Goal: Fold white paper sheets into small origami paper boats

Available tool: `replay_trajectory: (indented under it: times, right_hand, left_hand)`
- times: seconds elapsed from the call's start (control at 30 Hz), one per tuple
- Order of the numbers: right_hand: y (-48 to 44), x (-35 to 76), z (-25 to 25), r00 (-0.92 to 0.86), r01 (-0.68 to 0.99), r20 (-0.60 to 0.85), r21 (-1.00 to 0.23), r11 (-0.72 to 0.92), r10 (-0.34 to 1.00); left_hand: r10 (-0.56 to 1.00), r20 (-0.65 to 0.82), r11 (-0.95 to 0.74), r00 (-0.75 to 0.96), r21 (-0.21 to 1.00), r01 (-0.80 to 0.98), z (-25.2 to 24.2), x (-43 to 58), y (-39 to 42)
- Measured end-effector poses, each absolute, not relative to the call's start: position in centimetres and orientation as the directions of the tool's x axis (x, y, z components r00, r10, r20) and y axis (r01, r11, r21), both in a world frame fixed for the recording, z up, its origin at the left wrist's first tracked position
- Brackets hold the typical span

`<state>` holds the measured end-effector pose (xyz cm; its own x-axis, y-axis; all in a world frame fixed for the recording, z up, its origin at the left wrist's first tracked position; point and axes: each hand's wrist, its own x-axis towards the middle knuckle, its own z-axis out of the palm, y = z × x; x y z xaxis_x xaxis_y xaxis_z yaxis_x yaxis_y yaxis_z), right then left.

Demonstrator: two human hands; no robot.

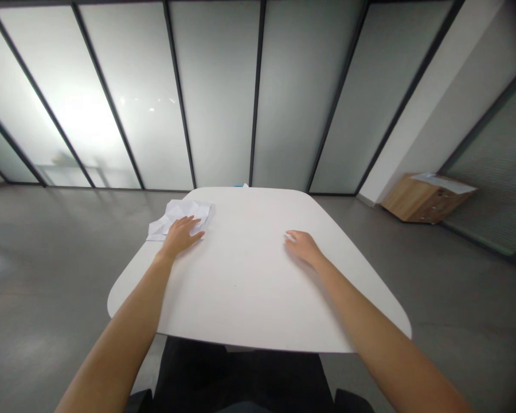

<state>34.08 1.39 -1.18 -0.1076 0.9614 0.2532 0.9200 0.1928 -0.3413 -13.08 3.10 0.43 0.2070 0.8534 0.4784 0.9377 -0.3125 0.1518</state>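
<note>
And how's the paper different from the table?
The paper is creased, while the table looks smooth and flat. The paper is much smaller than the table. The paper's outline is uneven, but the table has rounded corners. Both are white.

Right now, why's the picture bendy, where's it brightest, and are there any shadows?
In the head view: probably a wide lens, as dark bars on the frosted glass wall lean outward; its left part glows brightest; faint shadows on the white table near the left hand and right hand.
</note>
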Motion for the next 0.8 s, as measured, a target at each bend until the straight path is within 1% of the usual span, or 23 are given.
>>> replay_trajectory:
  times: [0.07,0.1,0.17,0.33,0.53,0.63,0.8]
  right_hand:
    - [1.7,34.7,-1.5,-0.165,0.956,0.179,-0.211,0.201,0.97]
    - [1.8,34.9,-1.6,-0.193,0.961,0.149,-0.172,0.217,0.97]
    - [1.9,35.2,-1.9,-0.229,0.959,0.113,-0.144,0.244,0.967]
    - [2.1,35.2,-2.2,-0.211,0.964,0.079,-0.148,0.221,0.974]
    - [1.7,34.6,-1.4,-0.234,0.959,0.044,-0.151,0.238,0.971]
    - [1.5,34.4,-1.0,-0.228,0.956,0.045,-0.179,0.232,0.973]
    - [1.5,34.4,-1.2,-0.216,0.957,0.043,-0.189,0.221,0.975]
  left_hand:
    - [0.874,0.45,-0.277,0.186,0.147,0.949,0.2,-13.1,3.1]
    - [0.88,0.44,-0.27,0.18,0.15,0.951,0.3,-13.1,3.1]
    - [0.883,0.439,-0.258,0.167,0.154,0.954,0.4,-13.0,2.9]
    - [0.865,0.484,-0.219,0.13,0.132,0.967,1.2,-12.7,2.3]
    - [0.837,0.523,-0.248,0.162,0.098,0.964,2.2,-10.8,1.4]
    - [0.834,0.501,-0.305,0.234,0.063,0.95,2.5,-8.7,0.8]
    - [0.811,0.426,-0.458,0.401,0.035,0.888,2.1,-4.0,-0.7]
